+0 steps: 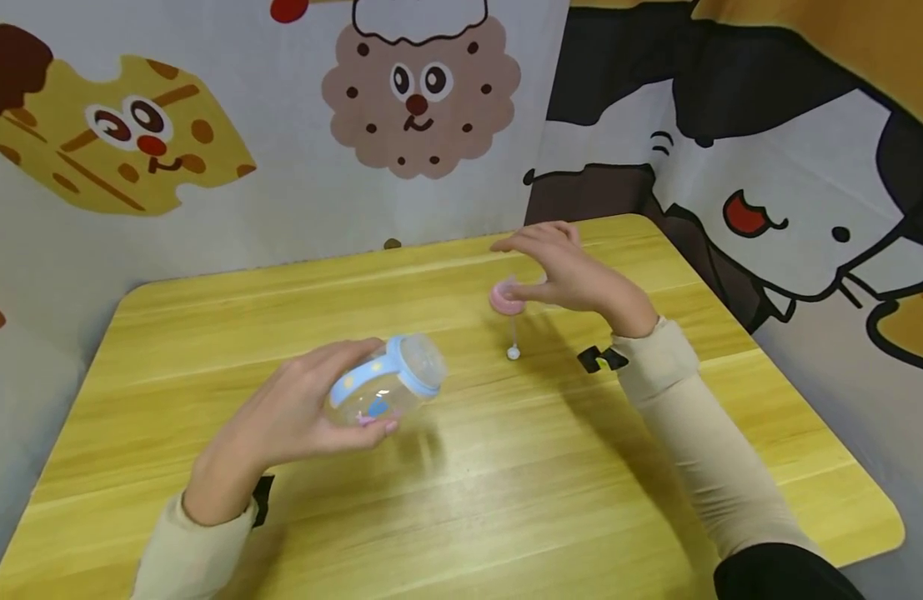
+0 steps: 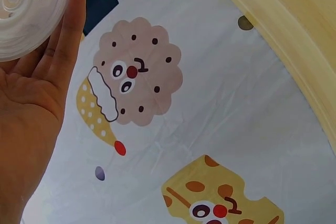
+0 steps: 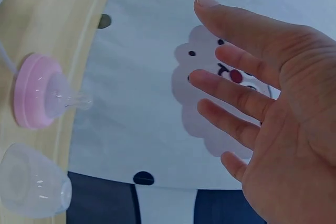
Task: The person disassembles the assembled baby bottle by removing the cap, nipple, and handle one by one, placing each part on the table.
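My left hand (image 1: pixel 299 408) grips a clear baby bottle (image 1: pixel 389 396) above the left-middle of the table, fingers on one side and thumb on the other. The bottle lies tilted, with a light blue collar and a blue strap-like handle with yellow dots. One translucent round end of the bottle (image 2: pixel 26 19) shows in the left wrist view. Fingers spread and holding nothing, my right hand (image 1: pixel 569 271) hovers over the far side of the table. Beside it are a pink nipple collar (image 3: pixel 37 92) with a clear nipple and a thin straw ending in a white weight (image 1: pixel 514 353).
A translucent bottle cap (image 3: pixel 34 182) stands next to the pink collar, mostly hidden behind the right hand in the head view. The yellow wood-grain table (image 1: pixel 469 508) has rounded corners. Cartoon-printed cloth (image 1: pixel 281 208) hangs along its back and right sides.
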Action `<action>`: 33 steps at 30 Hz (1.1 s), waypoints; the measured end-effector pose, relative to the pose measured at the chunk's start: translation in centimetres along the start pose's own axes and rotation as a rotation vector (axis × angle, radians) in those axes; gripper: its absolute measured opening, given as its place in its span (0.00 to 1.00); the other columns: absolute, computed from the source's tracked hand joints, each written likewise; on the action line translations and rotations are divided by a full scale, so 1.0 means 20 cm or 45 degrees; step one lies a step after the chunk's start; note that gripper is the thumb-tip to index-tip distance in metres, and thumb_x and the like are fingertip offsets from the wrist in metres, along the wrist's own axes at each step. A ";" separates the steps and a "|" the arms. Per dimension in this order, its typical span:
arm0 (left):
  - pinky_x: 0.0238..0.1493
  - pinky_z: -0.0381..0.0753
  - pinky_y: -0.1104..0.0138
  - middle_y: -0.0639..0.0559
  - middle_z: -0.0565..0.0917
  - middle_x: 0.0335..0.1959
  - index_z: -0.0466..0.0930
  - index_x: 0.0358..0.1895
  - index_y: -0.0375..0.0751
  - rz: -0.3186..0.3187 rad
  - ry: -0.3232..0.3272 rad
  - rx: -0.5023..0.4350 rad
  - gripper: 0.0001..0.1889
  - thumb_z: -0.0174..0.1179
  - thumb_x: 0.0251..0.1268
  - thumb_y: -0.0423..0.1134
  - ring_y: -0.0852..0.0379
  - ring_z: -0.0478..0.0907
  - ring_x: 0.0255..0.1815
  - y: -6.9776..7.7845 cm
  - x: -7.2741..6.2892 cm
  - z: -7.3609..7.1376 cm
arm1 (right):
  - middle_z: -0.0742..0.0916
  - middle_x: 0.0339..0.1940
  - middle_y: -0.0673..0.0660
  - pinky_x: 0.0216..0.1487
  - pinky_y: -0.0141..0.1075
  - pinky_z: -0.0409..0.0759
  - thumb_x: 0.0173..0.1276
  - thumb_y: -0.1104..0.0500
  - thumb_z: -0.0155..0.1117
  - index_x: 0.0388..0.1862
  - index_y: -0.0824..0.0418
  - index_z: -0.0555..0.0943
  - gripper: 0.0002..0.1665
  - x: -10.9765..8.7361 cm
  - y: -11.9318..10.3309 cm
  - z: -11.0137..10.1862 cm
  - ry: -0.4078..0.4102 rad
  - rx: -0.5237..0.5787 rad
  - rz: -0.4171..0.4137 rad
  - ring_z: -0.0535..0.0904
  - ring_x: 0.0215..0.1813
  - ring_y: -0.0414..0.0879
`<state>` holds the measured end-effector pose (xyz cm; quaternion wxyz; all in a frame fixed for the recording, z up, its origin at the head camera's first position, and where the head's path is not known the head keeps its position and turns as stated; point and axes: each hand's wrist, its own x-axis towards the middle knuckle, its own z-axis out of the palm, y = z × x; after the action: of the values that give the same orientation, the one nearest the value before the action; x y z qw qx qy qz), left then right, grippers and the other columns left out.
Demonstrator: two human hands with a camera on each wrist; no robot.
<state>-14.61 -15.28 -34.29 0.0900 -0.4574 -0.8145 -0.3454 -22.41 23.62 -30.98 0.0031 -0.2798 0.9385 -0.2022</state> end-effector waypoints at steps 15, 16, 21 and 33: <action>0.41 0.89 0.58 0.46 0.88 0.55 0.80 0.65 0.34 -0.005 0.024 -0.029 0.38 0.74 0.61 0.59 0.54 0.85 0.45 -0.03 0.01 0.00 | 0.81 0.69 0.56 0.72 0.61 0.52 0.68 0.54 0.79 0.72 0.56 0.79 0.35 -0.12 -0.13 -0.02 0.135 0.019 -0.096 0.68 0.74 0.56; 0.41 0.89 0.57 0.46 0.88 0.55 0.80 0.65 0.35 -0.010 0.026 -0.033 0.38 0.74 0.61 0.59 0.54 0.85 0.45 -0.03 0.01 0.00 | 0.81 0.69 0.56 0.72 0.61 0.52 0.68 0.53 0.79 0.71 0.55 0.79 0.35 -0.12 -0.14 -0.02 0.142 0.026 -0.109 0.69 0.74 0.55; 0.42 0.89 0.56 0.47 0.88 0.55 0.80 0.66 0.36 0.003 0.060 -0.018 0.37 0.74 0.62 0.60 0.54 0.85 0.46 -0.03 0.00 0.00 | 0.82 0.68 0.55 0.74 0.61 0.52 0.69 0.52 0.79 0.71 0.55 0.80 0.33 -0.14 -0.19 -0.01 0.168 0.059 -0.161 0.70 0.74 0.54; 0.45 0.89 0.56 0.47 0.88 0.54 0.80 0.65 0.35 0.048 0.104 -0.037 0.37 0.70 0.65 0.63 0.54 0.85 0.47 0.00 0.01 -0.02 | 0.84 0.66 0.53 0.74 0.58 0.55 0.66 0.55 0.81 0.69 0.56 0.81 0.34 -0.14 -0.27 0.05 0.163 0.213 -0.303 0.73 0.71 0.52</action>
<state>-14.85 -15.40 -33.79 0.1231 -0.4594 -0.7962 -0.3740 -17.06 20.62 -30.07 -0.0576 -0.3743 0.8769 -0.2959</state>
